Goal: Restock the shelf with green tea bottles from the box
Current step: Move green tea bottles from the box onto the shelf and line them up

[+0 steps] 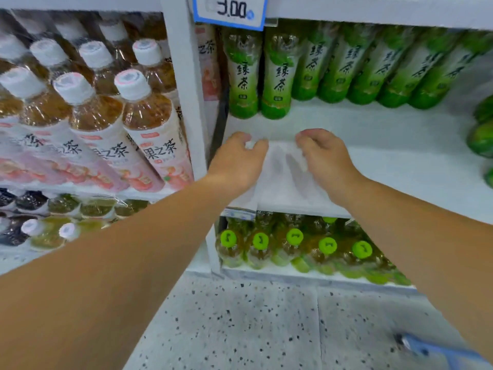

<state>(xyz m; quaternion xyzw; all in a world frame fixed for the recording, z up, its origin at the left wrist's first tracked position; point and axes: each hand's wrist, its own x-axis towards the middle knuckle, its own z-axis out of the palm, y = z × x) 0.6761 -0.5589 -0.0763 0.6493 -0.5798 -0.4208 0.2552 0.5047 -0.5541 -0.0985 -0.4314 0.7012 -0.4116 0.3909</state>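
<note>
Both my hands on the white shelf [386,145], left hand [237,161] and right hand [325,158] curled, pinching a white sheet [282,177], green tea bottles [277,76] far behind

We pinch a white cloth [282,169] between our left hand [240,158] and right hand [324,156] on the shelf [400,145]. Green tea bottles [277,76] stand just beyond our fingers.

floor [240,329]: pale speckled terrazzo | shelving upright [184,89]: white | price tag [230,10]: blue-edged | lighting: bright, even
</note>
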